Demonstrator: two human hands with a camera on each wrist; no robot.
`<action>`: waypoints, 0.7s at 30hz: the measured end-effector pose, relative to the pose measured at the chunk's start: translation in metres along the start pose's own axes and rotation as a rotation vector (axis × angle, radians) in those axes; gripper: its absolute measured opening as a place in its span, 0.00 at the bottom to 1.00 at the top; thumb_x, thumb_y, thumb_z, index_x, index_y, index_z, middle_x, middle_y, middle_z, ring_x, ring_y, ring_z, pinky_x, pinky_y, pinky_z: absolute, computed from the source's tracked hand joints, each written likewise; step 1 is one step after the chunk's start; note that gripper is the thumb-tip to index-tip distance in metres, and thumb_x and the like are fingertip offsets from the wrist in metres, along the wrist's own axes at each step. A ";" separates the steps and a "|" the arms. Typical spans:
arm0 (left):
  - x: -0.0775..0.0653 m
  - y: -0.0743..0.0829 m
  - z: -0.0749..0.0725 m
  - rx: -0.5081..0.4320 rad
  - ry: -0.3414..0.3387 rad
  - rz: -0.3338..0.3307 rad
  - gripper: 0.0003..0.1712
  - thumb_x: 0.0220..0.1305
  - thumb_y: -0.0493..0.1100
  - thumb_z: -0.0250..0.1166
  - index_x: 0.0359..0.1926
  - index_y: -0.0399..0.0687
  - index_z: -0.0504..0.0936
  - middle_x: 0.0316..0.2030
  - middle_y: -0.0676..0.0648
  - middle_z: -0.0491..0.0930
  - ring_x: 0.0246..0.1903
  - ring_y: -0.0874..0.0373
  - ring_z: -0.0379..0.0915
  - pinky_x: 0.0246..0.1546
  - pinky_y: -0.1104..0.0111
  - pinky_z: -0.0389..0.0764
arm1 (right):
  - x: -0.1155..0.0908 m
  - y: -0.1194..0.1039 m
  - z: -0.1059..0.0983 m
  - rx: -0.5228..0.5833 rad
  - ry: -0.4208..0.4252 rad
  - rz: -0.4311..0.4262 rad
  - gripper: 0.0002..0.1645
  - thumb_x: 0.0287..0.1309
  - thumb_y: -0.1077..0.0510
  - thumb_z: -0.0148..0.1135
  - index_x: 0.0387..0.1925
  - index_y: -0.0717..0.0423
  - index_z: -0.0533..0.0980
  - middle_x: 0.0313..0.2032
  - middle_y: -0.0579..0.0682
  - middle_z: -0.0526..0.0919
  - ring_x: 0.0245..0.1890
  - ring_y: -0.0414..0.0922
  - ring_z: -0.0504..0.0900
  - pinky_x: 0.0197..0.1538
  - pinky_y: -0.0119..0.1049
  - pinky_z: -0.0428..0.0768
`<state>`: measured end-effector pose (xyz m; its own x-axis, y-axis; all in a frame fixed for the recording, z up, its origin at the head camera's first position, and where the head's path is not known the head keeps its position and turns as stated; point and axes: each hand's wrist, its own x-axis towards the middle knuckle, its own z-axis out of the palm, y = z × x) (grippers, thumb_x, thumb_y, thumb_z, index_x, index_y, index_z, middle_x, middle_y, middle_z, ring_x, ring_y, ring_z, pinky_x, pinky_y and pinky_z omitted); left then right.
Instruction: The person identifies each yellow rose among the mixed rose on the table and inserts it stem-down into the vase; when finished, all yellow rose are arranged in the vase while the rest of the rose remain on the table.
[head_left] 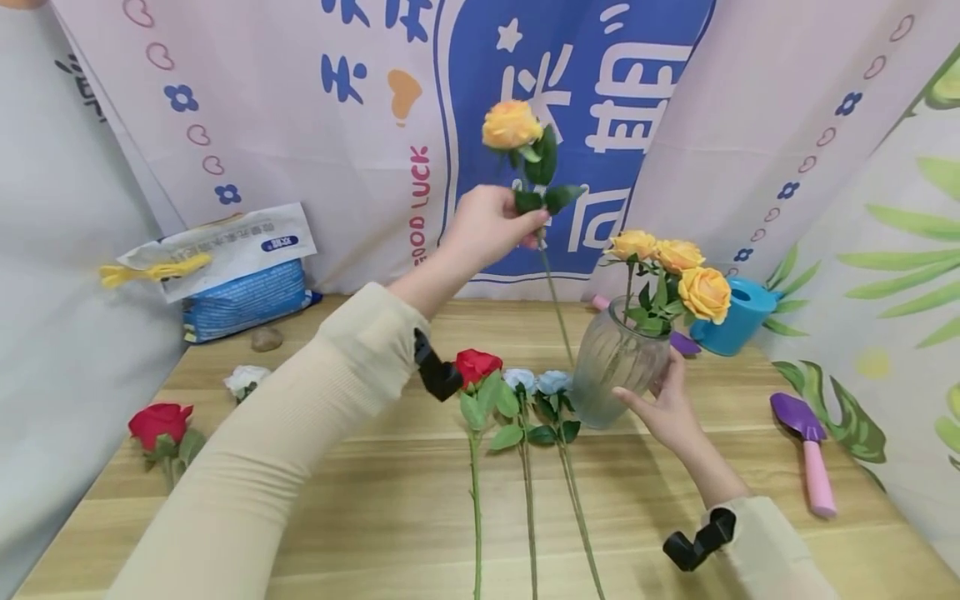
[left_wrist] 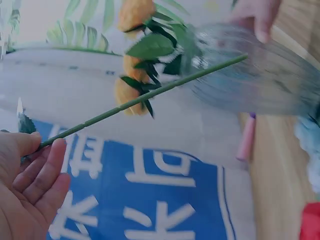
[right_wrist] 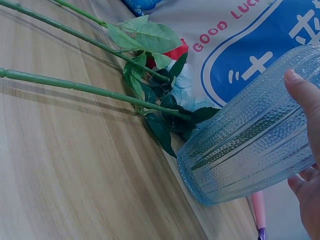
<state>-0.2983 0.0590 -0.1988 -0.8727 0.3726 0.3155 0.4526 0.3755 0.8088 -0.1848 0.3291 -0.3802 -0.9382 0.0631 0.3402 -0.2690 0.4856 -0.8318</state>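
Note:
My left hand (head_left: 491,223) pinches a single yellow rose (head_left: 512,125) by its stem, just under the leaves, raised in front of the backdrop. Its long green stem (left_wrist: 145,98) slants down toward the vase, its lower end at or behind the vase's left side in the head view. With thumb and fingers around the side, my right hand (head_left: 670,410) grips the ribbed glass vase (head_left: 609,367), which leans slightly on the table. Several yellow roses (head_left: 705,293) stand in the vase. A red rose (head_left: 477,367) and two light-blue flowers (head_left: 555,382) lie just left of it.
Another red rose (head_left: 160,423) and a white flower (head_left: 243,379) lie at left. Behind them are a blue wipes pack (head_left: 243,302) and a stone (head_left: 267,338). A blue watering can (head_left: 738,317) stands behind the vase; a purple-and-pink toy shovel (head_left: 813,467) lies at right.

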 end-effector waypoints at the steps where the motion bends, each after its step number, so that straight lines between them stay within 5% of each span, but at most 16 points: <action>1: 0.003 0.006 0.002 0.001 0.009 0.020 0.13 0.59 0.51 0.61 0.31 0.46 0.81 0.22 0.53 0.81 0.26 0.65 0.76 0.21 0.73 0.64 | -0.001 -0.003 0.001 0.004 -0.001 -0.006 0.50 0.49 0.70 0.63 0.61 0.64 0.38 0.58 0.68 0.53 0.61 0.63 0.54 0.59 0.57 0.54; 9: 0.010 0.036 0.016 -0.012 0.068 0.172 0.13 0.60 0.50 0.59 0.35 0.45 0.81 0.20 0.54 0.80 0.26 0.66 0.74 0.19 0.72 0.64 | -0.006 -0.025 0.005 0.007 0.012 -0.049 0.47 0.49 0.73 0.60 0.60 0.66 0.38 0.56 0.68 0.54 0.59 0.62 0.56 0.58 0.58 0.55; 16: 0.013 0.057 0.026 -0.047 0.071 0.205 0.14 0.61 0.49 0.59 0.40 0.44 0.79 0.23 0.53 0.81 0.24 0.64 0.75 0.14 0.72 0.56 | -0.006 -0.021 0.007 0.009 0.028 -0.060 0.47 0.48 0.74 0.60 0.60 0.67 0.40 0.55 0.63 0.58 0.54 0.40 0.62 0.57 0.56 0.58; 21: 0.015 0.068 0.029 -0.013 0.080 0.242 0.14 0.61 0.49 0.58 0.40 0.44 0.79 0.23 0.53 0.80 0.21 0.63 0.73 0.14 0.72 0.56 | -0.006 -0.022 0.006 0.023 0.023 -0.063 0.47 0.48 0.75 0.60 0.61 0.66 0.39 0.56 0.64 0.57 0.57 0.51 0.60 0.58 0.56 0.57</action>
<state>-0.2751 0.1144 -0.1533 -0.7509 0.3816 0.5389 0.6485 0.2724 0.7108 -0.1748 0.3128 -0.3665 -0.9139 0.0532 0.4025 -0.3330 0.4690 -0.8180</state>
